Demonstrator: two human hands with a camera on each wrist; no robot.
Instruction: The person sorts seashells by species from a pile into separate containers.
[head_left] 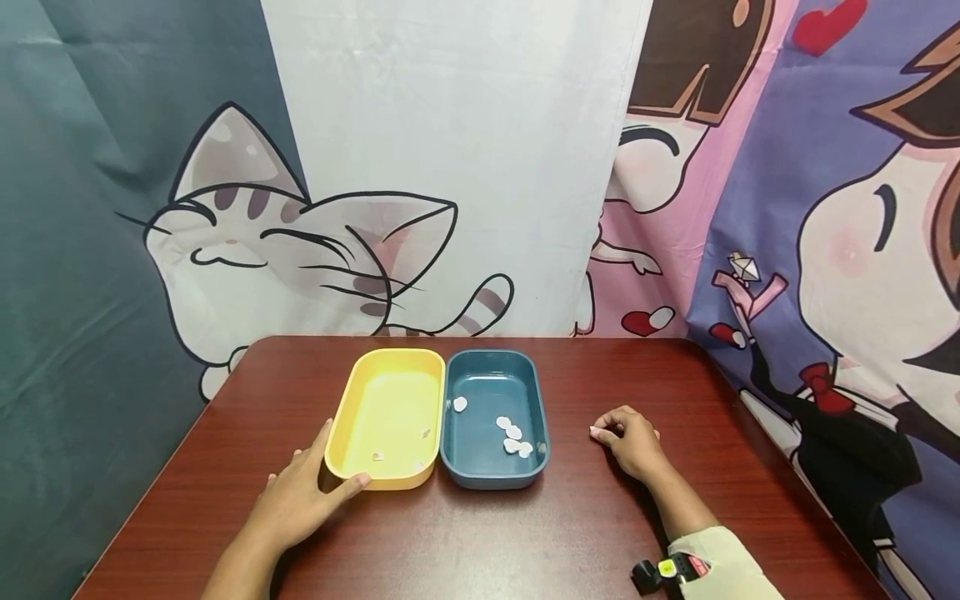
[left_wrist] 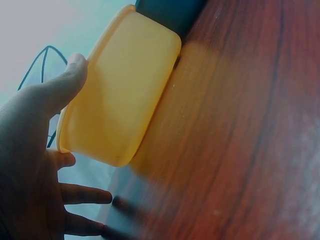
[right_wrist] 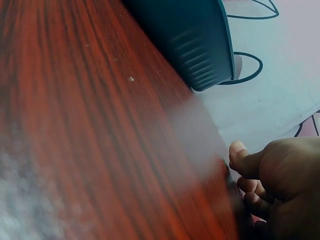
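Observation:
My left hand [head_left: 296, 498] rests at the near left corner of a yellow tray [head_left: 386, 483]. Its thumb touches the rim, and the other fingers extend straight outside the wall, as the left wrist view also shows. A few small pale pieces [head_left: 378, 457] lie inside that tray. Beside it stands a dark blue tray [head_left: 495, 482] with several white roundish pieces [head_left: 512, 447] in it. To the right, over the table, my right hand [head_left: 633, 442] pinches a small white piece [head_left: 594, 431] between thumb and forefinger. The right wrist view does not show that piece clearly.
Both trays stand side by side on a reddish-brown wooden table [head_left: 585, 533]. A printed cartoon cloth [head_left: 465, 167] hangs behind and beside it. A black wrist device [head_left: 671, 571] sits at the right sleeve [head_left: 723, 562].

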